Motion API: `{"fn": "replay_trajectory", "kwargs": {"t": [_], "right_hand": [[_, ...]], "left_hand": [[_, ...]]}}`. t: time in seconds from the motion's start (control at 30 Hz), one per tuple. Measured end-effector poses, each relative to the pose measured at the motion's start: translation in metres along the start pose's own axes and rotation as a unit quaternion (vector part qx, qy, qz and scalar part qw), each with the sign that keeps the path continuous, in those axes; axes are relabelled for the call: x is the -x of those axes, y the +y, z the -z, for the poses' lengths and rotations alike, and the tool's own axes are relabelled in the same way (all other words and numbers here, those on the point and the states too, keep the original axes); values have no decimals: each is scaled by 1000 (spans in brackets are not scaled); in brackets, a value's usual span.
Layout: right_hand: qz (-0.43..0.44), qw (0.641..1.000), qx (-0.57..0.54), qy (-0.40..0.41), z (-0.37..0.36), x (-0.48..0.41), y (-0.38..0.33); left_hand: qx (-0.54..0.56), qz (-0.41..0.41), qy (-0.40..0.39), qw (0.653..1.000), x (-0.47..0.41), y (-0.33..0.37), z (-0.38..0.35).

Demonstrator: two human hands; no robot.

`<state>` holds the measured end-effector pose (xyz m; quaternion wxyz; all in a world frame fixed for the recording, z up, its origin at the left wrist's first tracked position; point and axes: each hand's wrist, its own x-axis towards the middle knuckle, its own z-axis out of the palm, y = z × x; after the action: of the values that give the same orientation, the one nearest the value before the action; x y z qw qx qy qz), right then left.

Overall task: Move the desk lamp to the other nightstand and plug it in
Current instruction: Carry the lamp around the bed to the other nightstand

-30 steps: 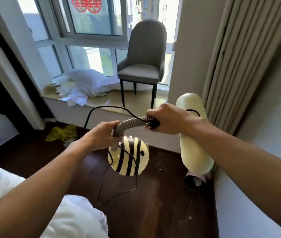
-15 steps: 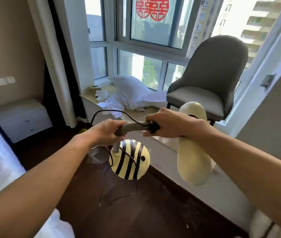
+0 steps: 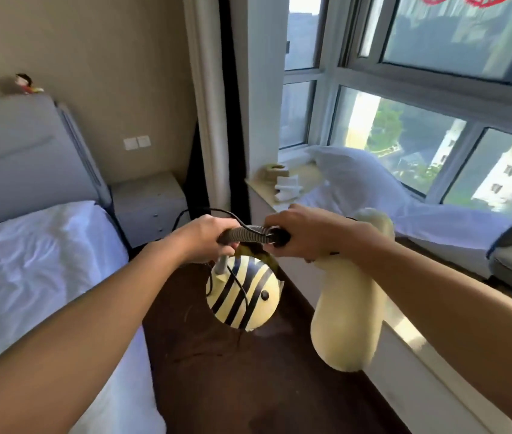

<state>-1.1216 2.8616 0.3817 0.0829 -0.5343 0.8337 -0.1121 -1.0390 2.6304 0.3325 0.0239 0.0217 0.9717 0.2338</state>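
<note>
Bed (image 3: 38, 261) sits far left, below and outboard of the L arm. Nightstand (image 3: 150, 203) is ahead and slightly left of the left hand (image 3: 204, 242), against the wall w/ the headboard on one side and the curtain on the other; its top looks bare from here. Wall plates (image 3: 136, 142) sit above it, can't tell if outlet or switch.

L hand is closed around the ribbed gooseneck (image 3: 248, 235) of the desk lamp (image 3: 243, 292). The striped round base hangs straight below that hand, off the floor. Black cord (image 3: 239, 281) loops up over the L knuckles and trails down across the base; plug end not visible.

Right hand (image 3: 304, 234) is fisted on the other end of the neck, just right of the L hand, a short stretch of neck showing btwn them. The cream shade (image 3: 347, 311) hangs down-right of the R wrist, near the window ledge (image 3: 405, 333).

Key relation: neck's long axis runs L–R across both fists, while the nightstand lies forward-left, well apart. L hand and base are the nearer side, so my guess is the base leads in and goes down first, shade swinging after. Cord slack could snag.
</note>
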Motion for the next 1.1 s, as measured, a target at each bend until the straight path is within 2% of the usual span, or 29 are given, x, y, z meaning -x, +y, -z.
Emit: {"fn": "replay_trajectory", "kwargs": {"t": [0.13,0.3,0.43,0.53,0.8,0.93,1.1], "right_hand": [[48,999,21,12,12,-117,24],[100,994,35,18,6,-290,36],[106,993,41,24,-1,-400,42],[100,993,60,0,-1,-500,41],[97,994,53,7,5,-686,45],[91,994,56,24,-1,-779,71],[96,994,26,40,-29,-905,120]], "left_hand": [[22,54,51,997,-45,-68,43],[54,158,127,978,-90,-194,96],[68,167,129,975,-126,-283,136],[64,181,126,973,-154,-368,172],[54,207,110,971,-233,-517,248],[50,220,102,969,-295,-588,273],[71,203,141,966,-371,-683,291]]}}
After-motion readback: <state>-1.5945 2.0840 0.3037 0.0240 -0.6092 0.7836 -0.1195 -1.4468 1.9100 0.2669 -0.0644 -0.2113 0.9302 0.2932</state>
